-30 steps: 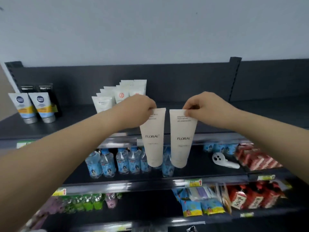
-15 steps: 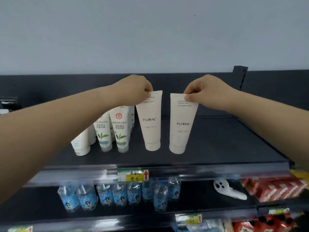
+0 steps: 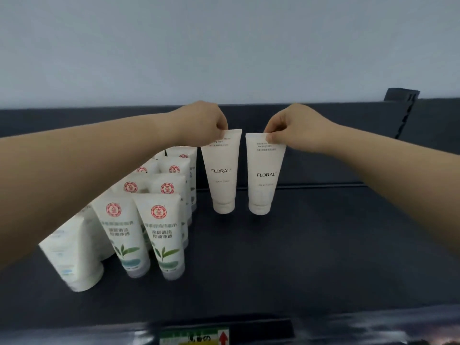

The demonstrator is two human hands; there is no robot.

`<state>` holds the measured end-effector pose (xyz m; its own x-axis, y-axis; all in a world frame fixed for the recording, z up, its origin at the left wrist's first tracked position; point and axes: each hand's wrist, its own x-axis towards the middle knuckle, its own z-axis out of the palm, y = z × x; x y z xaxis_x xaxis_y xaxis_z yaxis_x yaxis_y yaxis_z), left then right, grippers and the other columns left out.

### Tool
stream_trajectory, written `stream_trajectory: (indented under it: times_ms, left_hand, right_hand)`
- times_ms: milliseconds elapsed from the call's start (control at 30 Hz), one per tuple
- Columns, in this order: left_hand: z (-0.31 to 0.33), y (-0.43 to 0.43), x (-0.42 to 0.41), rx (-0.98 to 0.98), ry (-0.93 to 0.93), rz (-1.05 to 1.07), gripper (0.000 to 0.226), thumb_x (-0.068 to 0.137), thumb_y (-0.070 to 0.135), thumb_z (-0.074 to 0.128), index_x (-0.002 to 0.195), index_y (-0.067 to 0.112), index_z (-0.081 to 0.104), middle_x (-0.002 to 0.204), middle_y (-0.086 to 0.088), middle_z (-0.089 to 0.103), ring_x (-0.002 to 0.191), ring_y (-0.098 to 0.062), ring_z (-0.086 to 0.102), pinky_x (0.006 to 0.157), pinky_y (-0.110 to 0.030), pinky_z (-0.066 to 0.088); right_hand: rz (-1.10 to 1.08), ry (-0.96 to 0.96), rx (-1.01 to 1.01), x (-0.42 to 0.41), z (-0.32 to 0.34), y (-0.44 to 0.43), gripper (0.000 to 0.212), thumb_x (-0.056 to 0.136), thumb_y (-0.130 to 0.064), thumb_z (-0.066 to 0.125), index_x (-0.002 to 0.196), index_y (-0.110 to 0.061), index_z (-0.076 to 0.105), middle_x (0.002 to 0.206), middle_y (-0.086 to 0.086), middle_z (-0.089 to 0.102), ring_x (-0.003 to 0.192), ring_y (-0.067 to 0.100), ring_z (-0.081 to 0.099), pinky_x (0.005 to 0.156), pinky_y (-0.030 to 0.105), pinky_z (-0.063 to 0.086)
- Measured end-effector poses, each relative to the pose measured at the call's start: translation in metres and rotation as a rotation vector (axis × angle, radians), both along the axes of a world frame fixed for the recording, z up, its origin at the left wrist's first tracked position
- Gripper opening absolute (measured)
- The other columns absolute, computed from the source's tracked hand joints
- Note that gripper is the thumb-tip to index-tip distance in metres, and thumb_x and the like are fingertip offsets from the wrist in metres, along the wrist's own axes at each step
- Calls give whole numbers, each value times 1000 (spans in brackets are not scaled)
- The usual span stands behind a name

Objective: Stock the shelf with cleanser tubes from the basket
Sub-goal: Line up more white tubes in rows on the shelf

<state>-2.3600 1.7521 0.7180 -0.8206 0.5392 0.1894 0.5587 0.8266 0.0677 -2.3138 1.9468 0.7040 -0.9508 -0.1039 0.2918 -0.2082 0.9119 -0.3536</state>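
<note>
I am pinching with my left hand (image 3: 204, 120) the crimped top edge of a white plastic FLORAL cleanser tube (image 3: 222, 171), fingers closed on it, cap end hanging down. My right hand (image 3: 296, 127) is gripping a second white FLORAL cleanser tube (image 3: 265, 175) the same way, thumb and fingers closed over its top corner. Both tubes are hanging upright side by side, close together but apart, their caps low over the dark grey shelf board (image 3: 311, 257); I cannot tell whether they are touching it. Just to the left, rows of white green-leaf tubes with red round emblems (image 3: 161, 235) are standing cap-down. A yellow-green price label (image 3: 196, 337) is sitting on the front rail.
</note>
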Motion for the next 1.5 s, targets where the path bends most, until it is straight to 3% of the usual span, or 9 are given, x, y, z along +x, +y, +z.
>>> stream_trajectory:
  times_ms: [300, 533, 700, 833, 1067, 1233, 1500]
  left_hand:
    - [-13, 5, -35, -44, -45, -14, 28, 95, 13, 45, 104, 4, 69, 106, -13, 68, 101, -30, 61, 83, -36, 48]
    - [-17, 9, -42, -44, -44, -24, 29, 95, 12, 45, 109, 10, 70, 106, -6, 68, 98, -24, 61, 79, -31, 46]
    - [-20, 8, -43, -61, -47, -30, 29, 96, 14, 45, 113, 10, 68, 108, -4, 67, 98, -21, 60, 76, -27, 42]
    - [-24, 6, -43, -78, -52, -25, 29, 97, 13, 45, 116, 11, 67, 110, -5, 67, 99, -22, 61, 81, -29, 47]
    - [-23, 6, -41, -102, -77, -30, 28, 96, 14, 46, 115, 11, 67, 111, -5, 67, 102, -22, 61, 83, -31, 47]
    - [-21, 7, -40, -118, -86, -28, 29, 96, 15, 47, 117, 12, 66, 112, -4, 67, 102, -21, 60, 83, -29, 45]
    - [-21, 7, -40, -115, -108, -30, 30, 96, 16, 46, 117, 10, 66, 110, -5, 67, 99, -20, 62, 80, -26, 45]
  right_hand:
    - [-24, -19, 33, -33, -11, 6, 18, 90, -13, 57, 100, -10, 72, 73, -14, 56, 60, -2, 47, 49, 4, 35]
    - [-30, -9, 37, -40, -16, 7, 20, 90, -14, 58, 103, -10, 72, 92, -4, 62, 84, 9, 53, 60, 7, 34]
    - [-31, -14, 34, -43, -22, 6, 19, 90, -15, 58, 103, -11, 72, 91, -5, 62, 81, 8, 53, 59, 9, 36]
    - [-32, -26, 27, -44, -27, 5, 18, 91, -16, 57, 101, -13, 72, 84, -8, 61, 66, 0, 51, 55, 11, 34]
    - [-24, -26, 28, -45, -29, 5, 19, 91, -16, 55, 100, -14, 72, 87, -8, 63, 64, -3, 51, 53, 9, 34]
    - [5, -73, 20, -44, -28, 5, 20, 91, -16, 54, 103, -14, 71, 97, -5, 67, 84, 8, 58, 62, 12, 40]
    - [9, -62, 35, -43, -27, 6, 23, 93, -21, 55, 109, -14, 69, 100, -7, 65, 95, 9, 59, 66, 8, 39]
